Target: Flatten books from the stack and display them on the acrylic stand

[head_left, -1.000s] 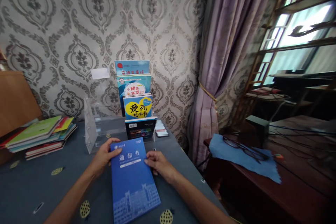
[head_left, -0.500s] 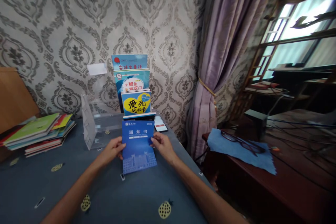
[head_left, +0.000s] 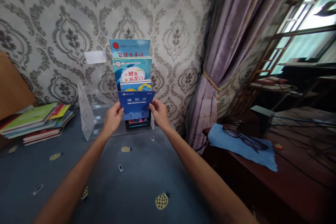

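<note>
Both my hands hold a blue booklet point(head_left: 135, 105) upright by its side edges, in front of a clear tiered display rack point(head_left: 90, 119). My left hand point(head_left: 113, 118) grips the booklet's left edge and my right hand point(head_left: 158, 112) its right edge. The booklet covers most of the yellow-and-blue book point(head_left: 136, 86) in the rack's tier behind it. Behind that stand a book with a white circle point(head_left: 132, 71) and a blue one with a red dot point(head_left: 130, 48). A dark-covered book point(head_left: 138, 123) shows just below the booklet.
A stack of colourful books point(head_left: 35, 123) lies at the table's left. The blue patterned tablecloth point(head_left: 126, 182) covers the table. To the right, a dark wooden desk point(head_left: 283, 178) holds a blue cloth point(head_left: 241, 145) with glasses point(head_left: 243, 139) and cables. A purple curtain point(head_left: 223, 52) hangs beside it.
My hands lifted the blue booklet from flat on the table, stood it upright and carried it forward and up to the rack, where it now hides much of the yellow-and-blue book.
</note>
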Available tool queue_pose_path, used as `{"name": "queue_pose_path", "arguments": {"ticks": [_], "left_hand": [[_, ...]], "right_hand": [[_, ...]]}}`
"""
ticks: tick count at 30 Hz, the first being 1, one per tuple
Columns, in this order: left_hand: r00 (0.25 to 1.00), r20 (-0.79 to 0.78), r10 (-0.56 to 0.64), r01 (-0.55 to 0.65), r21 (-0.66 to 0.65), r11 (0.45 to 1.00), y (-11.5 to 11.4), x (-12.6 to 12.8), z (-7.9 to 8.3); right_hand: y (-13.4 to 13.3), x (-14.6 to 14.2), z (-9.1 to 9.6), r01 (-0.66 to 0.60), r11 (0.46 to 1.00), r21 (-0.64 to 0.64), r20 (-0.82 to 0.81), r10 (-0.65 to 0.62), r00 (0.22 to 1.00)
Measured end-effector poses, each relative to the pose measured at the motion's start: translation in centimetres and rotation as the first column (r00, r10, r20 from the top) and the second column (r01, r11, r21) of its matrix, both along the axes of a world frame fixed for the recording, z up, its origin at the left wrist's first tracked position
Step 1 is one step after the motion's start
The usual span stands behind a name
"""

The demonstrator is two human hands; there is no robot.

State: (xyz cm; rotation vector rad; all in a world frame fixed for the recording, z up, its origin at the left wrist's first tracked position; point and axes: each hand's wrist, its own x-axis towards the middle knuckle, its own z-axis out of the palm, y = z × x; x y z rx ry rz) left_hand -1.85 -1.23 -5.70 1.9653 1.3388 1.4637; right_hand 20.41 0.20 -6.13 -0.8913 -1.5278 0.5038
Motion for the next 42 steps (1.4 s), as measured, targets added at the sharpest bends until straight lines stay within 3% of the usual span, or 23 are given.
{"name": "queue_pose_path", "arguments": {"ticks": [8,13,17,23,28,42], "left_hand": [[0.956,-0.242,0.166,-0.164,0.028,0.986,-0.7,0.6,-0.6],[0.78,-0.549,0.301,-0.297,0.098,0.95,-1.9,1.0,-0.7],[0.647,-0.703,0.294,-0.373,0.045,0.927,-2.5,1.3,-0.4],[0.558,-0.781,0.282,-0.454,-0.002,0.891,-2.9,1.8,-0.1],[0.537,-0.802,0.263,-0.473,-0.029,0.88,-2.9,2.0,-0.4],[0.495,-0.831,0.252,-0.52,-0.051,0.853,-3.0,2.8,-0.4]], "right_hand": [[0.8,0.6,-0.8,0.036,0.999,-0.018,0.107,-0.033,0.994],[0.6,1.5,-0.4,0.216,0.976,-0.017,0.442,-0.186,0.877],[0.2,1.9,0.0,0.277,0.959,-0.05,0.573,-0.2,0.795],[-0.2,1.5,-0.1,0.357,0.926,-0.119,0.658,-0.196,0.727],[-0.3,1.5,-0.2,0.422,0.899,-0.117,0.645,-0.255,0.721],[-0.2,1.2,0.1,0.383,0.921,-0.075,0.613,-0.26,0.746]]}}
